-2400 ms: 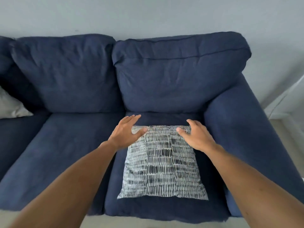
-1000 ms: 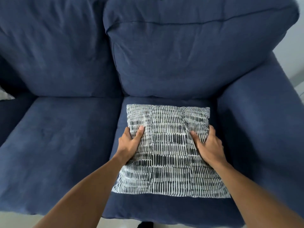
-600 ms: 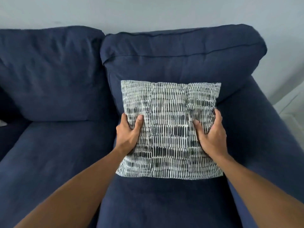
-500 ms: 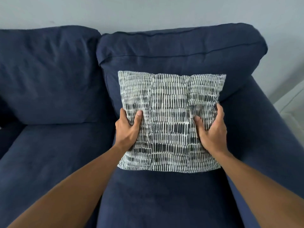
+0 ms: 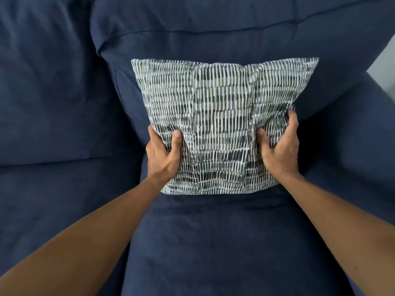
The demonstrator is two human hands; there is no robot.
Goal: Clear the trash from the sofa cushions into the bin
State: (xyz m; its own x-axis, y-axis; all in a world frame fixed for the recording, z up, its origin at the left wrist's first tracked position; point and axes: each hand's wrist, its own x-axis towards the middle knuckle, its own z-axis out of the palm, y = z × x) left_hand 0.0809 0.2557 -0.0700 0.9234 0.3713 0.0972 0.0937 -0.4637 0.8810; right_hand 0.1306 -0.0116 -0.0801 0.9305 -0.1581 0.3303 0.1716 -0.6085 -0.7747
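A white throw pillow (image 5: 218, 116) with a dark dashed pattern stands upright against the navy back cushion (image 5: 213, 39) of the sofa. My left hand (image 5: 163, 153) grips its lower left edge, thumb on the front. My right hand (image 5: 280, 148) grips its lower right edge. The pillow's bottom edge rests on the right seat cushion (image 5: 213, 242), whose surface in front of the pillow is bare blue fabric. No trash and no bin are in view.
The left seat cushion (image 5: 64, 199) and left back cushion (image 5: 49, 82) fill the left side. The sofa's right armrest (image 5: 363, 146) rises at the right edge, with a strip of pale wall (image 5: 384, 58) above it.
Both hands took hold of the pillow lying flat on the seat, lifted it and stood it against the back cushion. The view has moved closer to the sofa.
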